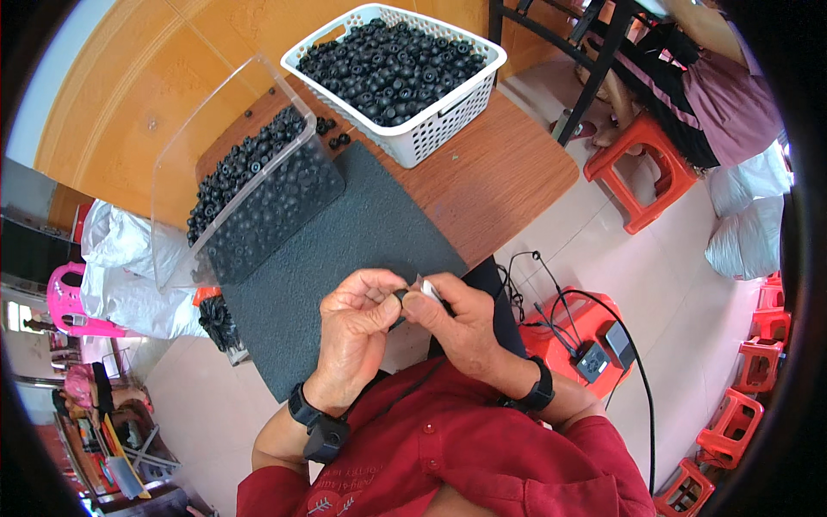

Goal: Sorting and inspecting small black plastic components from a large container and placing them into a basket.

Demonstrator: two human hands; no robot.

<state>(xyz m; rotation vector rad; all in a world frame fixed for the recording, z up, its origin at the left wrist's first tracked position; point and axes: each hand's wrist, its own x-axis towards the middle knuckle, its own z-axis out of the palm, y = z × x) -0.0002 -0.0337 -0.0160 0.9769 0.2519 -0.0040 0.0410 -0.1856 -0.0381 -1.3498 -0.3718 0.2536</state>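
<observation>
My left hand [355,320] pinches a small round black rubber-like piece [399,295] between thumb and fingertips. Close against it, my right hand [458,320] is closed around a small tool with a white part [428,290], its thin tip pointing at the piece. The fingers hide most of the tool, so its exact kind cannot be told. Both hands are held over the near edge of a dark grey mat [345,233]. Beyond them, a clear plastic bin [258,194] on the mat holds many similar black pieces. A white perforated basket [444,133] behind it is heaped with more.
A brown wooden tabletop [517,185] lies under the mat and basket, with a few loose black pieces [338,140] between the containers. At right are a red stool [568,332] bearing cables and a black box, and a seated person [732,103]. White sacks [129,267] stand left.
</observation>
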